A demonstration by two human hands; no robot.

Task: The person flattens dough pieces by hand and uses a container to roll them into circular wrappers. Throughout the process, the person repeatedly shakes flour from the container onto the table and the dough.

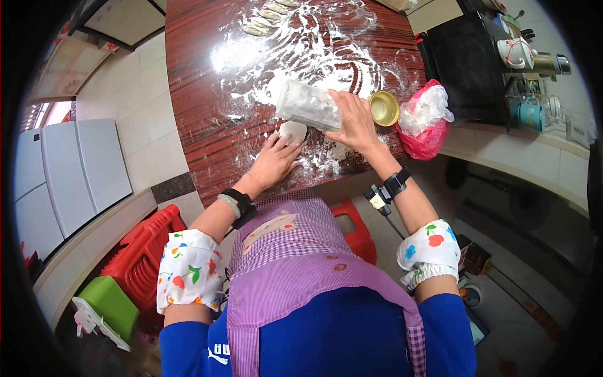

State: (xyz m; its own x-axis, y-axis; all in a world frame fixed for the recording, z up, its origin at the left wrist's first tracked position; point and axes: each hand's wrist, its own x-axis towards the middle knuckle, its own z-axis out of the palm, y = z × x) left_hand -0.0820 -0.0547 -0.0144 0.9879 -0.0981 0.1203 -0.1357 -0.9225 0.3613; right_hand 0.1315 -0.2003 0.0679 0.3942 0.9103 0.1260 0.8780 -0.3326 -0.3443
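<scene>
A person in a purple apron stands at a floured wooden tabletop (201,113). The left hand (274,160) lies flat, fingers spread, touching a small white disc of dough (293,131), which looks soft, light and easily torn; best handled by its edge. The right hand (355,119) is closed around a clear glass jar (308,105) lying on its side over the dough; it looks rigid, smooth and probably slippery with flour.
</scene>
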